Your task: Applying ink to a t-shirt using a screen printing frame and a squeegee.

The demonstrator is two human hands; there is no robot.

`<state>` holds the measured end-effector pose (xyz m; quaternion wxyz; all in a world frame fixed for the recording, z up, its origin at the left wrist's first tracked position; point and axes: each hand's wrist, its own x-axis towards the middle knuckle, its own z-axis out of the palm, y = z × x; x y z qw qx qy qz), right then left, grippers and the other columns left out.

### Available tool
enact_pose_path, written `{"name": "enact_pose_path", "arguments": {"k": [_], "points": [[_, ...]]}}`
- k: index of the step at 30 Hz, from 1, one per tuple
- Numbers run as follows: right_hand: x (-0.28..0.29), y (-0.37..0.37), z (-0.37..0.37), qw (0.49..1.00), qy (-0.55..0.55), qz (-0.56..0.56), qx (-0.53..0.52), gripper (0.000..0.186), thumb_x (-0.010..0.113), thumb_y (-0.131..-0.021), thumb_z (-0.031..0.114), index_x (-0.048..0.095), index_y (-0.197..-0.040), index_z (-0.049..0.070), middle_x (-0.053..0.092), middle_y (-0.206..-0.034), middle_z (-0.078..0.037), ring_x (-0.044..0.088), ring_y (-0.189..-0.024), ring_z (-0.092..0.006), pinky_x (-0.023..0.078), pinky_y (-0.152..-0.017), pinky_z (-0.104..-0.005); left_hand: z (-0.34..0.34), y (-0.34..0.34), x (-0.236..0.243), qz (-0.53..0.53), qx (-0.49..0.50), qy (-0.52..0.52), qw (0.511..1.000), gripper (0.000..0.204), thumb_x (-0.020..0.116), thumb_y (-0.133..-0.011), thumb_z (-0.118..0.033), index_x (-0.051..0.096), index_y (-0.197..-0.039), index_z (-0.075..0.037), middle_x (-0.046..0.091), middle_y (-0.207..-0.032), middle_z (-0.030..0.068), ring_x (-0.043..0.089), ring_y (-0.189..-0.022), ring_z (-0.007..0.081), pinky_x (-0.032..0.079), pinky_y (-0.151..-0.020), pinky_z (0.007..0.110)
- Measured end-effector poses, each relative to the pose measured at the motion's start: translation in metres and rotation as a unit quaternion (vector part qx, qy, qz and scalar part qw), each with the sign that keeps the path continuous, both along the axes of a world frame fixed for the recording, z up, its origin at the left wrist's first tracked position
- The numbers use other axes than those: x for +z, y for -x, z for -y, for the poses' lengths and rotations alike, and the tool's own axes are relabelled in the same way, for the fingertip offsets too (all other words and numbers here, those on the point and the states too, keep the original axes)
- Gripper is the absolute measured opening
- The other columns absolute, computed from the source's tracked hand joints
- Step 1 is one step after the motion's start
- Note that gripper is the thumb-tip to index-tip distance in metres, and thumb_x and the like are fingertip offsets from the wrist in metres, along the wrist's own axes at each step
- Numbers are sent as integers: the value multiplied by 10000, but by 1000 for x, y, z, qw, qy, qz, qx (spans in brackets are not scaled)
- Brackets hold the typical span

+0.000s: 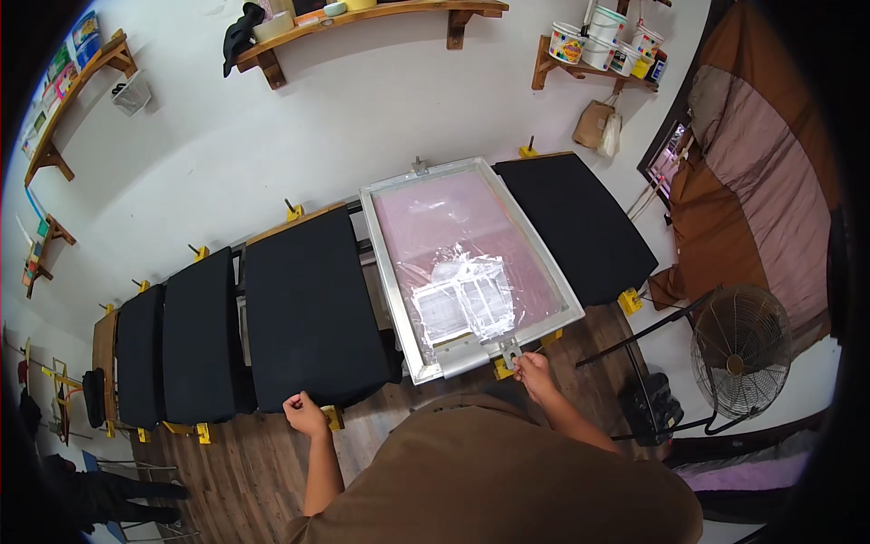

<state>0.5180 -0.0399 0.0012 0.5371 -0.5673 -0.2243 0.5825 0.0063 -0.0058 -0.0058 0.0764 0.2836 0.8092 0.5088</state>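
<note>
A screen-printing frame, silver-edged with a pinkish mesh, lies over one of the boards right of centre. Crinkled clear plastic covers much of its mesh, and glare sits on the nearer half. At the frame's near edge, my right hand is closed on a small metal bracket. My left hand has its fingers curled together at the near edge of a black cloth-covered board. Whether it pinches the cloth or anything else is hidden.
More black-covered boards stand in the row, including one on the right, with yellow brackets at their ends. A round fan stands at the right. Wall shelves hold tubs. At the lower left is a dark-clothed person.
</note>
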Motion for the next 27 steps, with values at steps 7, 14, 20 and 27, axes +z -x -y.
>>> {"name": "enact_pose_path", "arguments": {"k": [7,14,20,27], "points": [[3,7,2,999,1,32,-23,185,643,-946,88,598,-767,71,558,-706,-4,490,-588,-78,407,-528,-243,-1,1,-2,9,30,-7,999,173,737,-884,-158,623,-875,-28,622,-781,39,562,-696,159,493,-693,330],[6,12,6,998,4,61,-33,210,642,-962,109,577,-766,74,551,-725,-3,464,-584,-64,390,-518,-232,0,2,-4,20,30,10,999,183,733,-883,-189,646,-880,-28,633,-781,39,565,-700,166,496,-713,335],[9,9,4,998,0,68,-10,211,646,-960,114,578,-764,75,552,-720,-3,468,-581,-60,392,-515,-230,-1,4,-8,9,11,2,1000,176,736,-877,-171,631,-872,-30,625,-764,31,575,-684,159,498,-685,328],[5,9,4,999,1,50,-20,184,645,-957,116,592,-786,73,560,-714,-1,470,-570,-60,399,-515,-231,0,0,1,5,-16,22,1000,162,724,-875,-160,624,-883,-32,635,-771,32,582,-689,146,501,-692,312]]}}
